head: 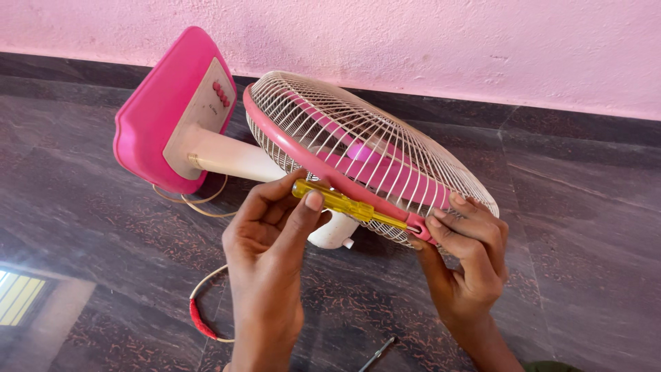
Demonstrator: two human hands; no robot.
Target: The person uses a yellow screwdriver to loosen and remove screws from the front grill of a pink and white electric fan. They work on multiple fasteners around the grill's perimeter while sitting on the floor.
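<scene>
While my left hand (pixel 265 238) has its grip around the yellow screwdriver (pixel 344 203) at the fan (pixel 365 155) rim on the floor, right hand (pixel 468 258) pinching the pink clip (pixel 421 229), a slip could jab those fingers.

Glossy pink plastic fan base (pixel 155 110), white wire grille (pixel 372 138), translucent yellow plastic screwdriver handle (pixel 334 200), polished stone floor (pixel 571 227).

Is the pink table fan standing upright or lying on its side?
Lying on its side. The fan rests on the dark floor with its pink base tipped up on edge and its stem running level.
</scene>
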